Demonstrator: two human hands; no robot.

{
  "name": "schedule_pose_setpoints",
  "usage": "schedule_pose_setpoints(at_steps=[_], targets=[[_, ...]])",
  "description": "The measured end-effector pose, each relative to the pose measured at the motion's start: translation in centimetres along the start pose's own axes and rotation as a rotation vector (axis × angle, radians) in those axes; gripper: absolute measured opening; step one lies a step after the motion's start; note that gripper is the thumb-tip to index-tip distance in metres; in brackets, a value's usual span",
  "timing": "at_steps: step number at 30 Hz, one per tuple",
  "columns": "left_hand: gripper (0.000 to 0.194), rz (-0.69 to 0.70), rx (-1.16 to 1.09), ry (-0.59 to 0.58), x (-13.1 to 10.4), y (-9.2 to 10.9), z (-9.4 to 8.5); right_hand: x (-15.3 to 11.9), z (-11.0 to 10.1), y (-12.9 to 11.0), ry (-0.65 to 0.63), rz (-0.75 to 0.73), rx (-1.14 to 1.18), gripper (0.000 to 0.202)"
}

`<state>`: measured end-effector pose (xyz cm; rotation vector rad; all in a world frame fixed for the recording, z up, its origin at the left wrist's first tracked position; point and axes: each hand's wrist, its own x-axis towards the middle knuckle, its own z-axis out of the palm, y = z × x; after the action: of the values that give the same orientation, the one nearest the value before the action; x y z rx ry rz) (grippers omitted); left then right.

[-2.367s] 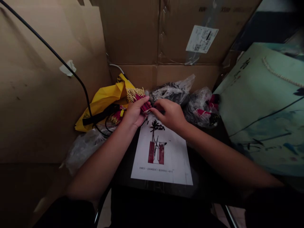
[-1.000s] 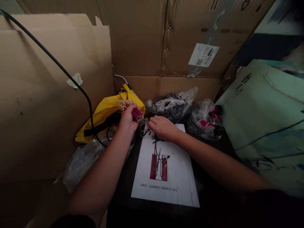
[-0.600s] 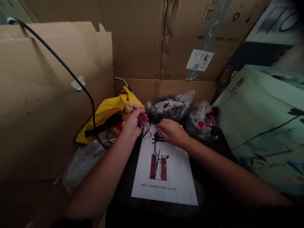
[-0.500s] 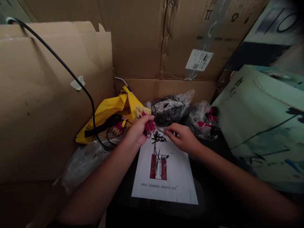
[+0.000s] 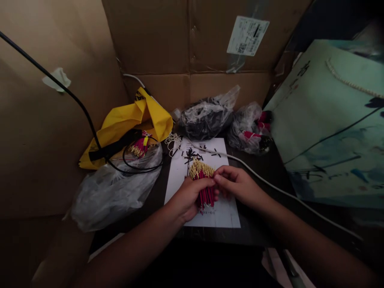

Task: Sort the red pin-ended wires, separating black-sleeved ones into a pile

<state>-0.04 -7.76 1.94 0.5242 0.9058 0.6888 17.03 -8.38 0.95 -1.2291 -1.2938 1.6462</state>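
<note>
My left hand (image 5: 190, 196) is wrapped round a bundle of red wires with gold tips (image 5: 204, 170), its thumb across the wires and the gold ends pointing away from me. The fingers of my right hand (image 5: 232, 182) are pinched together at the bundle's right side; anything between them is too small to make out. Both hands are over a printed white sheet (image 5: 231, 218). Several short black pieces (image 5: 189, 154) lie loose on the sheet's far part, beyond the bundle.
A yellow bag (image 5: 120, 118), a second wire bundle (image 5: 139, 147) and a clear plastic bag (image 5: 114, 196) lie left. Plastic-wrapped black items (image 5: 207, 116) sit behind the sheet. A white cable (image 5: 264, 174) runs right, near a pale green paper bag (image 5: 327, 132). Cardboard (image 5: 156, 40) stands behind.
The view has shifted. My left hand has brought the bundle nearer to me, over the sheet's middle, and my right hand has come in against its side. The white cable now shows.
</note>
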Motion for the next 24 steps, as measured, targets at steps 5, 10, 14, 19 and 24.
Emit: schedule_pose_setpoints(at_steps=[5, 10, 14, 19, 24], targets=[[0.021, 0.011, -0.002, 0.003, 0.4, -0.1, 0.3, 0.6, 0.1, -0.2, 0.052, 0.104, 0.087, 0.035], [0.024, -0.008, -0.001, 0.026, 0.2, 0.2, 0.3, 0.6, -0.1, 0.0, 0.074, 0.148, 0.139, 0.032], [0.026, -0.019, 0.005, 0.032, -0.2, 0.3, -0.1, 0.8, -0.2, 0.4, 0.110, 0.147, 0.131, 0.029], [0.025, 0.015, -0.022, 0.089, -0.5, 0.1, -0.8, 1.0, 0.2, 0.0, 0.106, 0.127, 0.126, 0.029], [0.027, 0.035, -0.031, 0.121, -1.1, -0.1, -1.2, 1.4, 1.4, -1.3, 0.057, 0.156, 0.095, 0.027]])
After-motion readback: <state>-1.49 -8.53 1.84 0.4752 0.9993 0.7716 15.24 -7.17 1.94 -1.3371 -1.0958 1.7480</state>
